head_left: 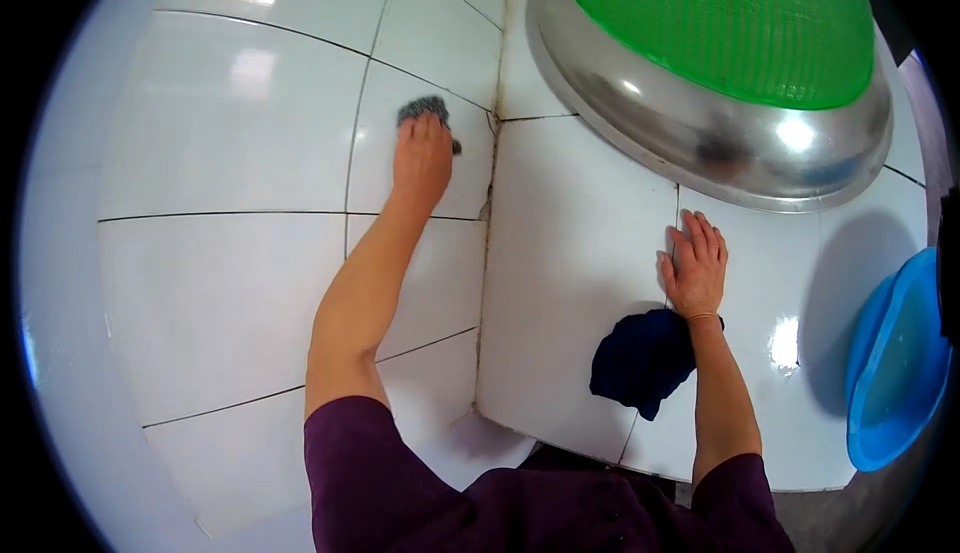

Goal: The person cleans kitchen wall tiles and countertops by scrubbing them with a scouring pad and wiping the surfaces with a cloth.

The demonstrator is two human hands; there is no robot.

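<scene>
My left hand (pixel 423 163) is closed on a grey scouring pad (pixel 424 108), pressed against the white wall tiles (pixel 240 123) near the corner with the counter. Part of the pad is covered by my fingers, and a small dark bit of it shows at their right. On the tiled counter (pixel 570 223), my right hand (pixel 697 268) lies flat with its fingers spread, holding nothing. A crumpled navy blue cloth (pixel 643 363) rests just below that hand, partly behind my wrist.
A large round metal basin (pixel 650 118) with a green perforated plastic piece (pixel 730 23) on top stands at the back of the counter. At the right edge, a blue plastic basin (pixel 900 363) sits tilted in view. A dirty seam (pixel 487 253) runs where wall and counter meet.
</scene>
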